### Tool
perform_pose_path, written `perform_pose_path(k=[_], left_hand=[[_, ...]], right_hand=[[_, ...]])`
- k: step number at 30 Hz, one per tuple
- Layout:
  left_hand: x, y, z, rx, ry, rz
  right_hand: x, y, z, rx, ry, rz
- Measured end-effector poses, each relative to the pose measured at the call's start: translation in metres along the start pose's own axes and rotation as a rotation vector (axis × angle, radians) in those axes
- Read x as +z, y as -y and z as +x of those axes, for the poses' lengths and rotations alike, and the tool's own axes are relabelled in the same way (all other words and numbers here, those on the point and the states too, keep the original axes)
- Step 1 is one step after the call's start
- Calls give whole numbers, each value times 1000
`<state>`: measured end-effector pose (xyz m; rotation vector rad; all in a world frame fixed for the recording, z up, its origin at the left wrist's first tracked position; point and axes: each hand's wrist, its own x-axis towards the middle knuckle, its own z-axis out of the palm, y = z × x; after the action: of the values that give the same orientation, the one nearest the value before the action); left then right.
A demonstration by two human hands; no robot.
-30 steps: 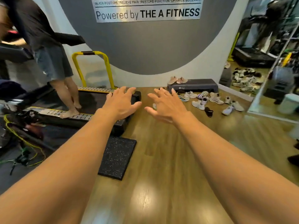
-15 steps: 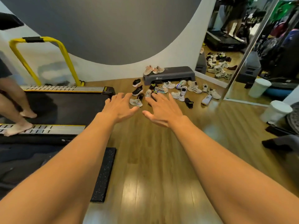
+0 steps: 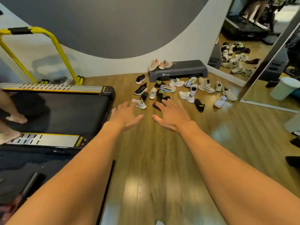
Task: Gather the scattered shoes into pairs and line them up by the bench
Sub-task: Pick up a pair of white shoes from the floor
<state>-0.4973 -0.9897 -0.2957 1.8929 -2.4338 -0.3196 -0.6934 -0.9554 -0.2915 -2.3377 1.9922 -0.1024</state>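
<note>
Across floor, left to right: treadmill (image 3: 56, 111); left hand (image 3: 125, 117), fingers spread, empty; right hand (image 3: 172, 118), same; scattered shoes (image 3: 186, 96), unpaired, before bench (image 3: 186, 67). Step: reaching in, nothing gathered. Next, probably: find and grasp a matching pair.

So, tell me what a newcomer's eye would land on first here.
The jumble of scattered shoes on the wooden floor before the grey bench draws the eye first, with one pinkish pair on the bench's left end. In the foreground the left hand and right hand are stretched toward them, open and empty. A treadmill with a yellow rail fills the left.
</note>
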Motion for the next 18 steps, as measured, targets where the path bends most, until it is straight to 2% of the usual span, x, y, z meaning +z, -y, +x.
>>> perform_pose_path(k=[8,18], left_hand=[[21,4,140,-40,79,-64],[44,54,305,-142,228,-96]], right_hand=[[29,-47,121,14,69,19],[46,-76,284,36,168,-8]])
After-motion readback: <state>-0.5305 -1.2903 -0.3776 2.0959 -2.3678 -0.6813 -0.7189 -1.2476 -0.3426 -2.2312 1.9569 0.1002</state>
